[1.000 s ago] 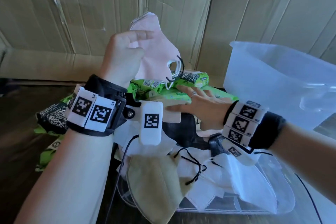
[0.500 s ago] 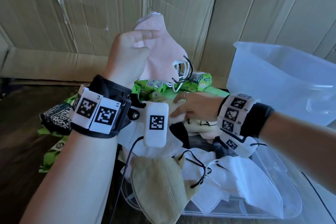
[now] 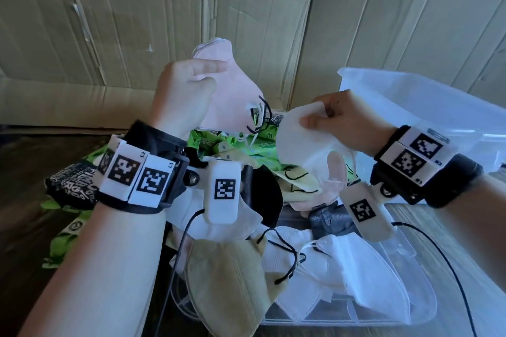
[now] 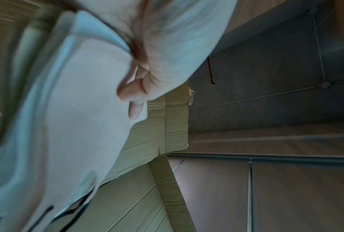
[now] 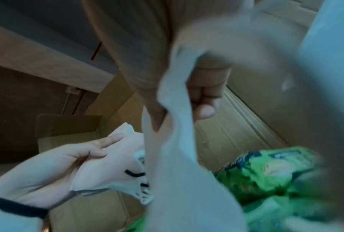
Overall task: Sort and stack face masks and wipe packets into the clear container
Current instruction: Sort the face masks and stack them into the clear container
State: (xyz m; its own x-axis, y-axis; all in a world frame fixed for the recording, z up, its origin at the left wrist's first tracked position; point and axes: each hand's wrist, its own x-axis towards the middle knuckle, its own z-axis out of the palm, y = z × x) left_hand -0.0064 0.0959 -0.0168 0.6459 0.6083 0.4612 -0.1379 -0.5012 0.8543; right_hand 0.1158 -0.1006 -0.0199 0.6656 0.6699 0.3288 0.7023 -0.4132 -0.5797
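My left hand [image 3: 189, 90] holds a small stack of pink face masks [image 3: 232, 96] upright above the pile, thumb and fingers pressed on either side; the same pink masks [image 5: 111, 158] show in the right wrist view. My right hand [image 3: 328, 117] pinches a white face mask [image 3: 301, 142] at its top edge, lifted beside the pink stack. In the right wrist view the white mask [image 5: 177, 141] hangs between thumb and fingers. Green wipe packets [image 3: 246, 145] lie behind the pile. The clear container [image 3: 438, 123] stands at the right.
A clear lid [image 3: 410, 309] near me carries loose white, beige and black masks [image 3: 342, 268]. A black printed packet [image 3: 71, 186] and more green packets lie at the left. Cardboard walls [image 3: 137, 22] close off the back.
My right hand, which lay flat on the pile, has closed on a white mask and lifted it up toward the pink stack. The left hand has stayed raised with its pink masks.
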